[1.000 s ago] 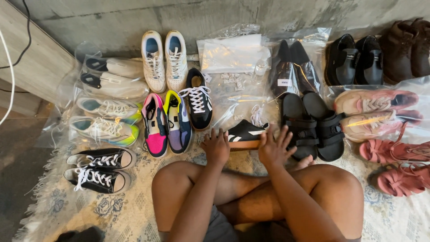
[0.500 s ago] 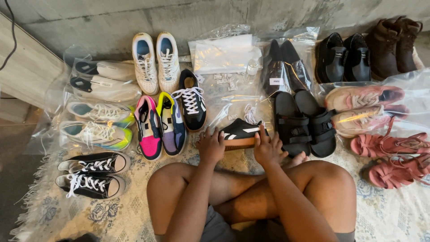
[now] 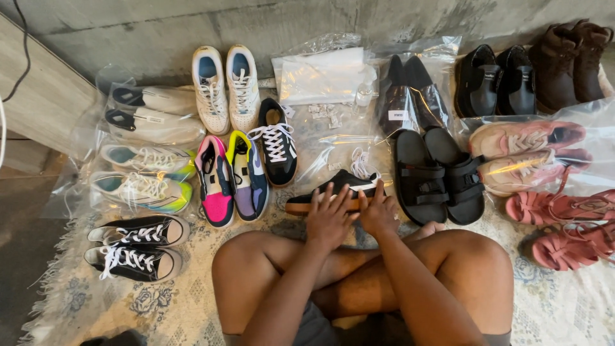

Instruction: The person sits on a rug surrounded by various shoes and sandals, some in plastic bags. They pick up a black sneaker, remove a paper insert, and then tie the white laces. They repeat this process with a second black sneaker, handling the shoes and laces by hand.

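A black sneaker [image 3: 337, 189] with white side stripes and a tan sole is seen lying on its side on the patterned rug [image 3: 160, 301], directly in front of the crossed bare legs. The left hand [image 3: 328, 220] is laid over the near edge of its sole, fingers spread and pressed onto the shoe rather than curled; a closed grasp is not shown. The right hand [image 3: 379, 213] is set just beside it at the heel end, fingers resting against the sole and upper, likewise flat and not clenched. The sneaker sits between both hands and a sheet of clear plastic bag [image 3: 339, 144] behind it, on which its loose white laces are visible. To the left, a second black sneaker [image 3: 277, 142] with white laces stands upright, well clear of the hands. Next to that a pink-and-purple pair [image 3: 232, 179] is placed, and behind it a white pair [image 3: 227, 86]. A pair of black sandals [image 3: 439, 174] lies just right of the right hand. Farther right, pink sneakers [image 3: 525, 154] in plastic and red strappy sandals [image 3: 567, 224] are noted. At the lower left, black canvas shoes [image 3: 134, 247] with white laces rest on the rug.
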